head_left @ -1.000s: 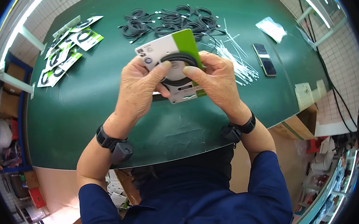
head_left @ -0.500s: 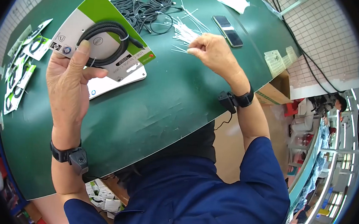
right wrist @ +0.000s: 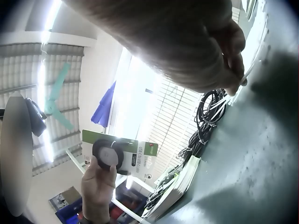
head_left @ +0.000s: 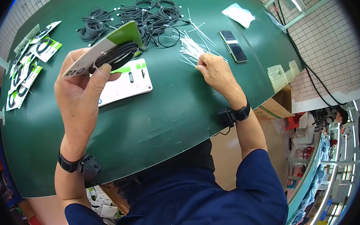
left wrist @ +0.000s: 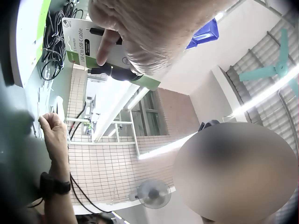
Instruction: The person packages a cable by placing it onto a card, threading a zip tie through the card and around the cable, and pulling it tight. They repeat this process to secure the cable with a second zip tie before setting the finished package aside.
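Observation:
The left hand [head_left: 82,94] grips a green-and-white card [head_left: 133,34] with a coiled black cable [head_left: 116,54] on it, thumb across the coil. The card is raised above the table and tilted steeply; its printed face shows in the right wrist view. At the near end of the pile of white cable ties [head_left: 191,47], the right hand [head_left: 219,73] has thumb and fingers together. In the right wrist view a thin white tie [right wrist: 254,63] runs to its fingertips, seemingly pinched there. Below the held card, white-and-green cards [head_left: 126,86] lie stacked on the table.
Bundled black cables [head_left: 146,17] lie across the back of the green table [head_left: 167,111]. Packed cable cards [head_left: 23,78] sit at the left. Toward the right are a phone [head_left: 232,46], a white plastic packet [head_left: 238,15] and a cardboard box [head_left: 277,103] beside the edge.
The right hand has let go of the card and moved right to the cable ties. The left hand has carried the card leftward and tilted it, uncovering the stack below.

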{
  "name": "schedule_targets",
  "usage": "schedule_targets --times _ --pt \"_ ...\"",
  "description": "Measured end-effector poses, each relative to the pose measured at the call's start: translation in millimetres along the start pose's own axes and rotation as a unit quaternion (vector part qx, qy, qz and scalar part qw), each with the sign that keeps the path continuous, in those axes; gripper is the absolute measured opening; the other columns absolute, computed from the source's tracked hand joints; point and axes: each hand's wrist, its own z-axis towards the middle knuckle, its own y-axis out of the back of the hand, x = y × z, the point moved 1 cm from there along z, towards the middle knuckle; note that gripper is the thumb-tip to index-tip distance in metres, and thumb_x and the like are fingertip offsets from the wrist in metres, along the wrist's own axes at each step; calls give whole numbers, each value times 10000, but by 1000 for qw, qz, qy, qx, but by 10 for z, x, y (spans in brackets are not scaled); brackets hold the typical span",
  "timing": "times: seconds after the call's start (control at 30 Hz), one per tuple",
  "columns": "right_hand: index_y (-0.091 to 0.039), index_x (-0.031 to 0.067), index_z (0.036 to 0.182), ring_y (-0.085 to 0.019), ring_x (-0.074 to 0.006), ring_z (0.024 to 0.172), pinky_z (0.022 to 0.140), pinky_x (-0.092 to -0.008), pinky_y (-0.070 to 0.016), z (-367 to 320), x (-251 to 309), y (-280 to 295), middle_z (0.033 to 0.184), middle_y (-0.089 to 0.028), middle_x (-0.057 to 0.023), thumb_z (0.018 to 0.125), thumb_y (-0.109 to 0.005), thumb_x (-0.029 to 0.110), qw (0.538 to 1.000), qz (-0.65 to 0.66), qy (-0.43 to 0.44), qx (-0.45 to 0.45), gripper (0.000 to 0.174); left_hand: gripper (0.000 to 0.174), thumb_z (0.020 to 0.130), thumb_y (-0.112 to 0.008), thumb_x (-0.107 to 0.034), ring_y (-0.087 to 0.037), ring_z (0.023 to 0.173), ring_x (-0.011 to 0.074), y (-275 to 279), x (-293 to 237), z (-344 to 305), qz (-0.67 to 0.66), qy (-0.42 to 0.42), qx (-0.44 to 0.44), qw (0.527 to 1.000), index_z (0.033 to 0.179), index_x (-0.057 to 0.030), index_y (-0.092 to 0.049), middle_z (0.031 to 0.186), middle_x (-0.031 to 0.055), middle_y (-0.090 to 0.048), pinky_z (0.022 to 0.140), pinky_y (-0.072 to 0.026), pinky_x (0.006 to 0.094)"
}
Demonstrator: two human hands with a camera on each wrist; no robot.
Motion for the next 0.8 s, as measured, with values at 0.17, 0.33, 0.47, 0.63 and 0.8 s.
schedule_targets --times 0.17,0.33,0.47,0.63,0.8 --pt "-674 -26 912 -682 -397 804 743 -455 -538 12 -57 6 835 -696 -213 894 -719 133 999 7 -22 31 166 304 967 -762 -68 -706 1147 240 -33 -25 -14 115 -87 19 989 1252 30 -723 1248 171 -734 965 -586 344" --pt "-675 -1 947 -687 -445 859 790 -496 -554 17 -103 28 864 -711 -235 917 -702 139 999 3 -38 28 146 341 1007 -722 -118 -683 1214 280 4 -12 0 232 -144 61 960 1324 9 -706 1313 198 -705 1029 -586 407" --pt "-686 -12 944 -701 -304 733 703 -377 -540 77 -81 126 819 -708 -182 926 -722 114 998 6 -64 -24 132 288 922 -799 -59 -710 1195 290 -52 -34 17 242 -173 34 954 1203 -1 -769 1226 183 -759 1042 -536 376" --pt "-711 0 980 -653 -127 714 694 -277 -520 303 -35 401 820 -729 -64 951 -751 137 972 195 -70 -113 146 341 881 -839 -81 -708 1209 315 5 -1 33 293 -220 42 929 1201 8 -766 1232 195 -754 1044 -539 391" --pt "-725 -9 1064 -654 -93 816 728 -235 -507 439 44 568 913 -743 -47 999 -735 149 878 461 -55 -116 171 365 857 -863 -104 -707 1205 349 66 32 47 309 -280 35 908 1180 30 -757 1222 208 -751 1044 -542 421"
